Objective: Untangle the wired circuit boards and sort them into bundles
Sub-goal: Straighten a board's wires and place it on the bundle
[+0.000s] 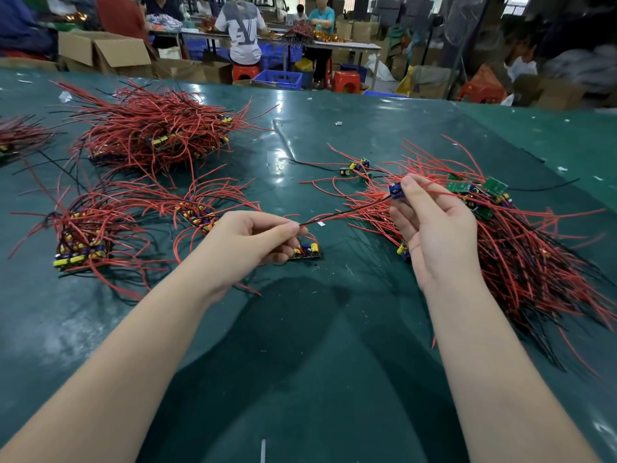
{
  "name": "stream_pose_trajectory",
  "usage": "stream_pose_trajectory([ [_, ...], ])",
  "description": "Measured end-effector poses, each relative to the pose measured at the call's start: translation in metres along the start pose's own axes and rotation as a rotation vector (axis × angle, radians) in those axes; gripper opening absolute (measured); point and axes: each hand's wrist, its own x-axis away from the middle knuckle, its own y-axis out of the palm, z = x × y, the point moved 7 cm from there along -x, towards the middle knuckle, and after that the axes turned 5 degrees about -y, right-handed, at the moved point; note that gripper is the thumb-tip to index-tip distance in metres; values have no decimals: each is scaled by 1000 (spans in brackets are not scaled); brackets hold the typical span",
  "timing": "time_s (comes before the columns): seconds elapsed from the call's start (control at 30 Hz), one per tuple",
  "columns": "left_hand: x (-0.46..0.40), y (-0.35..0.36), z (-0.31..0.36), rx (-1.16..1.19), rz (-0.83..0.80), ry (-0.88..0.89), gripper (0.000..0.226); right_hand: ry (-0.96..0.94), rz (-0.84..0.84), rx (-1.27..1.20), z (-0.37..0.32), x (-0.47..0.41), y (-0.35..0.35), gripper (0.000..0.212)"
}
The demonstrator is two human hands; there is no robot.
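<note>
A small circuit board (396, 190) with blue parts is pinched at the fingertips of the right hand (430, 225), raised palm-up above the green worktop (317, 329). Its red and black wires (344, 213) stretch leftward to the left hand (247, 238), which pinches their ends between thumb and forefinger, its other fingers curled over a second board (307, 251) lying on the worktop. A tangled pile (521, 248) lies just behind the right hand; sorted bundles (83, 238) sit left, a larger heap (157, 132) beyond.
</note>
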Motion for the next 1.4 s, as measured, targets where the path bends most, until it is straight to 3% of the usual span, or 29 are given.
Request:
stream_pose_trajectory([
  [0.1,1,0,5,-7,-14,43,19,23,30,-12,0,-3,-5,10],
  [0.3,-3,-15,8,117,112,63,23,21,38,146,0,-9,-14,24],
  [0.47,-4,-22,6,260,187,32,23,194,-48,-15,7,-8,-5,18],
  [0.67,-4,-31,5,534,219,-9,14,225,-94,-131,7,-4,3,20],
  [0.9,-3,-32,7,517,216,23,12,126,50,125,7,-11,-19,18],
  [1.2,-4,-36,3,592,265,15,13,166,20,-349,-2,-9,-9,22],
  [1.27,-5,-37,4,685,266,2,12,136,-4,-302,-3,-8,-6,26],
  [1.33,-6,-37,4,956,216,-31,7,102,-56,-228,-3,-6,0,24],
  [1.4,-7,-31,6,1235,111,-29,18,114,-118,-212,2,-2,10,28],
])
